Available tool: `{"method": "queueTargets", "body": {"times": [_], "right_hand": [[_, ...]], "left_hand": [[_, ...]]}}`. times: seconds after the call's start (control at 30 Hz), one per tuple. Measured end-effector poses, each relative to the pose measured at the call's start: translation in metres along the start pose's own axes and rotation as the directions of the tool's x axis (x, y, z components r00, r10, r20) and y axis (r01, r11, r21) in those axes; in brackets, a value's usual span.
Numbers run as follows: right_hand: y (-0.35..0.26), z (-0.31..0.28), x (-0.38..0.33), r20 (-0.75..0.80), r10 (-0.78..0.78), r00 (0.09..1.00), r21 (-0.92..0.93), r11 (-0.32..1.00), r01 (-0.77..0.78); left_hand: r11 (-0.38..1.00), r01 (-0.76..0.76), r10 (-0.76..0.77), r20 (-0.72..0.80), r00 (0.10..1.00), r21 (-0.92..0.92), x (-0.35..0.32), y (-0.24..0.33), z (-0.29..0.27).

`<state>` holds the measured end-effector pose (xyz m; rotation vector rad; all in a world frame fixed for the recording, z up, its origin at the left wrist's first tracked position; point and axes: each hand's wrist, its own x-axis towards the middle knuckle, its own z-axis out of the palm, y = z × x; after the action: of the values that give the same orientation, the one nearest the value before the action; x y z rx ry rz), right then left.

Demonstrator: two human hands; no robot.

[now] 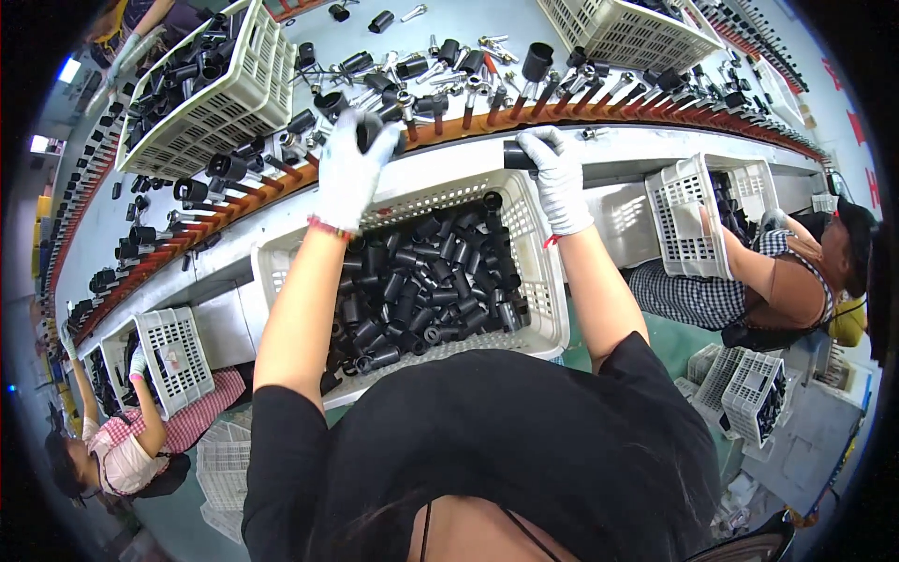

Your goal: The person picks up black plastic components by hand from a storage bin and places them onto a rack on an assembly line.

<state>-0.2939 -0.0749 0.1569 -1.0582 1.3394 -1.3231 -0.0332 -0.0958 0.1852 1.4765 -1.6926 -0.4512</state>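
Both my hands wear white gloves. My left hand (351, 169) is raised over the orange conveyor rail (281, 183) and grips a black cylindrical part (379, 131) at the rail's pegs. My right hand (557, 178) holds another black cylindrical part (517, 155) just below the rail. Under my forearms stands a white perforated basket (543, 272) filled with several black tube-shaped parts (421, 290).
The curved rail carries several pegs with black parts and metal pieces. White baskets stand beyond it at the left (201, 94) and right (627, 33). A seated person at the right (787, 281) holds a basket (688, 220); another person sits at the lower left (131, 450).
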Motion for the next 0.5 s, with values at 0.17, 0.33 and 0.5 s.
{"method": "queueTargets", "body": {"times": [0.17,0.33,0.5], "right_hand": [[0.017,0.005,0.001,0.003,0.038,0.999,-0.023,0.999,-0.038],[0.013,-0.011,0.031,-0.137,-0.123,0.983,-0.03,0.992,0.12],[0.0,-0.008,0.122,-0.105,-0.653,0.75,-0.636,0.623,0.454]], "left_hand": [[0.899,0.027,-0.018,-0.023,1.0,0.436,0.063,-0.034,0.018],[0.753,-0.054,0.008,0.073,0.997,0.656,0.065,-0.036,0.002],[0.806,0.036,-0.082,0.05,0.995,0.59,0.074,-0.063,-0.027]]}}
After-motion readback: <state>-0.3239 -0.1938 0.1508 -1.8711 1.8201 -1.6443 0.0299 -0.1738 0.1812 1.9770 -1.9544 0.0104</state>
